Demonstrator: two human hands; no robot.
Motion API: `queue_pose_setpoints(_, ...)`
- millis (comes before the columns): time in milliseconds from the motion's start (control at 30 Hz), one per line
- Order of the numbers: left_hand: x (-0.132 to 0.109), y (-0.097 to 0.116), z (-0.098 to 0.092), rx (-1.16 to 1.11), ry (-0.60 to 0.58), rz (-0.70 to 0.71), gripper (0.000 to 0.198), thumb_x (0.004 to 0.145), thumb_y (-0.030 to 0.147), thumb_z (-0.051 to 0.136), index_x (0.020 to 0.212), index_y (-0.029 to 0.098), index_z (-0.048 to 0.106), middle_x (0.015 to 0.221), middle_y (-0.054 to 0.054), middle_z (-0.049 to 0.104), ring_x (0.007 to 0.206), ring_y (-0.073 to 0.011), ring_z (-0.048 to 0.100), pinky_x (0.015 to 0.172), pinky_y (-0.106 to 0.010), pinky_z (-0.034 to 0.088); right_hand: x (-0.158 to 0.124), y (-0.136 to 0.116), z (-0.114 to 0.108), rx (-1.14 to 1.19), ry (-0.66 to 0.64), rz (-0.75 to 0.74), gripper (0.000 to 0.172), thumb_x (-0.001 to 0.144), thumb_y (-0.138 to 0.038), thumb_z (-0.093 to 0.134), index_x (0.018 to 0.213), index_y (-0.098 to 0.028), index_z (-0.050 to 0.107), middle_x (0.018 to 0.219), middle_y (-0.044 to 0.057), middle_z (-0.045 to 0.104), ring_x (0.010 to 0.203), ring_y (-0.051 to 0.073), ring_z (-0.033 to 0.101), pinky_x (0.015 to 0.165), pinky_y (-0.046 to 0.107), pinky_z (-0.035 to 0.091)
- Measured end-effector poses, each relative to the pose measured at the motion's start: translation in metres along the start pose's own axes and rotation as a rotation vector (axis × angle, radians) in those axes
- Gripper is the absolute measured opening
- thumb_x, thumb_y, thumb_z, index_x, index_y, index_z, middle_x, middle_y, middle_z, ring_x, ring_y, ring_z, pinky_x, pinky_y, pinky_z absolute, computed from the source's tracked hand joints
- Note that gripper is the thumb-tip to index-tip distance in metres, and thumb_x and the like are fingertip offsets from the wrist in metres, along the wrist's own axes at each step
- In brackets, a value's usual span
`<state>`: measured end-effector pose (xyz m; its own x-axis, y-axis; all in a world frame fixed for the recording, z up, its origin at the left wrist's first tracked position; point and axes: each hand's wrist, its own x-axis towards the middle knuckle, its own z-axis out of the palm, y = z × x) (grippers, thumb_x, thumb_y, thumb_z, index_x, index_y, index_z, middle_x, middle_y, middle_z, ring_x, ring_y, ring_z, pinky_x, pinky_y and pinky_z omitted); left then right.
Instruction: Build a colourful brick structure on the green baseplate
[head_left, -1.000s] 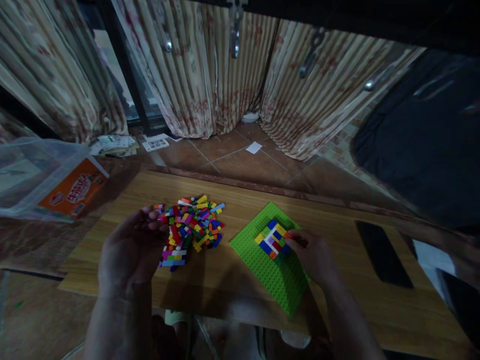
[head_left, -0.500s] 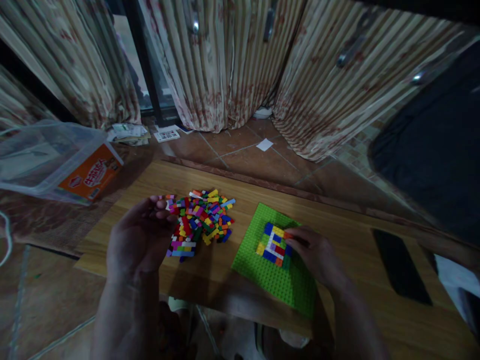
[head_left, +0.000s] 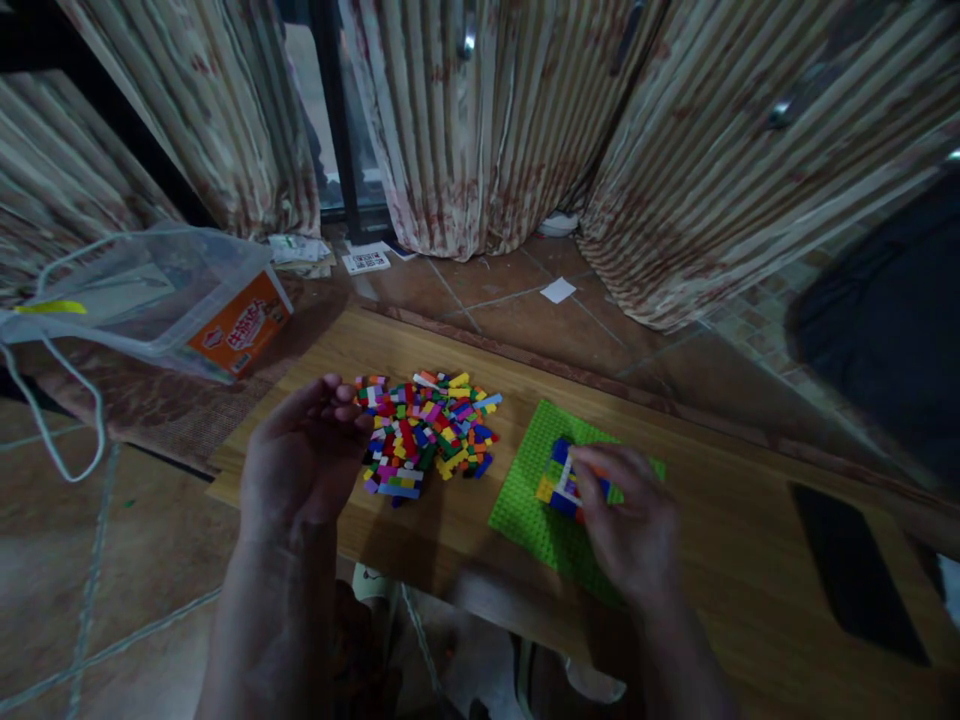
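A green baseplate [head_left: 529, 480] lies on the wooden table [head_left: 465, 540] with a small multicoloured block build [head_left: 559, 480] on it. My right hand [head_left: 626, 525] covers the right part of that build, fingers curled and pressed onto the bricks. Whether a loose brick is under them is hidden. A pile of small coloured bricks [head_left: 427, 430] lies left of the plate. My left hand [head_left: 304, 460] hovers at the pile's left edge, palm up, fingers curled and pinched at the tips on something I cannot make out.
A clear plastic tub with an orange label [head_left: 187, 300] stands at the back left on a mat. A dark flat slab [head_left: 855, 570] lies on the table at the right. Striped curtains [head_left: 487, 120] hang behind, with papers [head_left: 367, 260] on the tiled floor.
The view has swung so everything sits further right and higher. My right hand has moved over the block build and now covers more of it. My left hand stays by the pile.
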<state>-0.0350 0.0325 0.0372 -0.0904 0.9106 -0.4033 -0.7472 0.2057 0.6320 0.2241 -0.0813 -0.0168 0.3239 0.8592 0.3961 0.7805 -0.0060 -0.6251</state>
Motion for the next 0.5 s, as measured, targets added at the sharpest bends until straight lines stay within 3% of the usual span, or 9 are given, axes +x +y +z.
queue_pose_setpoints(167,0.002,0.005,-0.006,-0.043,0.005,0.019,0.018,0.084,0.012,0.048,0.072,0.015,0.061,0.064,0.0,0.057,0.048,-0.0062,0.049,0.048,-0.018,0.046,-0.015,-0.039,0.042,0.031,-0.223,-0.135,0.018,0.09,-0.021,0.052,0.092,-0.024,0.07,0.088,0.003,0.071,0.085,0.019,0.062,0.079,0.033,0.048)
queue_pose_setpoints(300,0.002,0.013,-0.011,-0.065,0.02,0.031,0.015,0.084,0.014,0.05,0.074,0.014,0.061,0.065,0.001,0.057,0.048,-0.0056,0.049,0.05,-0.018,0.046,-0.016,-0.038,0.063,-0.116,-0.239,-0.138,0.015,0.086,-0.021,0.056,0.089,-0.023,0.07,0.085,0.003,0.072,0.084,0.022,0.06,0.081,0.037,0.043)
queue_pose_setpoints(500,0.004,0.02,-0.018,-0.123,0.031,0.024,0.016,0.085,0.014,0.049,0.075,0.012,0.062,0.065,0.0,0.057,0.05,-0.0061,0.05,0.051,-0.019,0.047,-0.014,-0.036,0.073,-0.154,-0.212,-0.12,0.015,0.085,-0.022,0.056,0.09,-0.022,0.07,0.085,0.003,0.072,0.085,0.024,0.058,0.081,0.038,0.041)
